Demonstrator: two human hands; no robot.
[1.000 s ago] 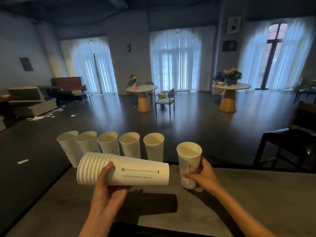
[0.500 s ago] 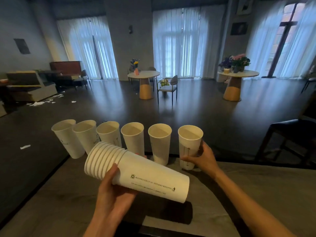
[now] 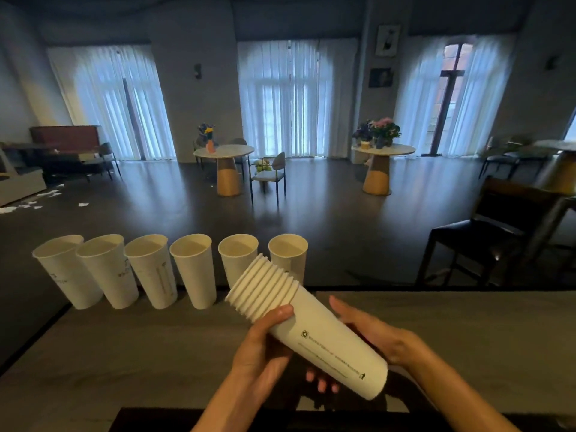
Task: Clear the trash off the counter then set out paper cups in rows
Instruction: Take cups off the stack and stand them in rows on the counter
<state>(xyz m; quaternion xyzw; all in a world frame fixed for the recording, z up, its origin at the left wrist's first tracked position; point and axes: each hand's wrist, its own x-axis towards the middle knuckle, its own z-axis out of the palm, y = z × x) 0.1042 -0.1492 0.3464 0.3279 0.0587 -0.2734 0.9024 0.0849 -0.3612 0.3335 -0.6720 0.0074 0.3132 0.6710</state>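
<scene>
Over counter [image 3: 131,353]: both hands grip cup stack [image 3: 307,330]; R hand [image 3: 371,333] prob. touching.

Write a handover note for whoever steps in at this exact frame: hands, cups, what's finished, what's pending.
Left hand: gripping the nested cup stack near its rims.
Right hand: on the stack's far side, fingers wrapped under it.
Stack: held tilted above the counter, rims pointing up-left.
Done: six cups stand upright in one row along the counter's far edge; no trash visible on the counter.
Left: pull the next cup off the stack and carry on, probably extending the row rightward or starting a second row in front.
</scene>
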